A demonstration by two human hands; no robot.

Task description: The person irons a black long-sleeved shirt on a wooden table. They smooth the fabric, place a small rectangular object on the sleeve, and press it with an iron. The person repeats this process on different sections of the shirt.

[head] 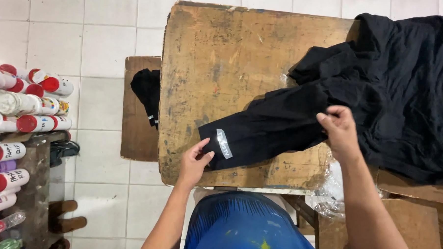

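Stretching a black sleeve across a worn board

Pinching the cuff end of the black fabric garment (379, 91), the left hand (194, 163) has its fingers closed on the sleeve edge just beside a small white rectangular label (224, 143). Further along the same sleeve, the right hand (340, 131) grips a fold of cloth, fingers curled shut around it. Between the two hands the sleeve lies flat and angled over the scuffed, paint-stained wooden board (224, 56); the bulk of the garment is heaped on the board's right side. Beyond the board's left edge, a smaller dark wooden stool (135, 136) carries another black cloth (146, 90). Far left, red-capped white spray cans (31, 103) lie stacked on a shelf
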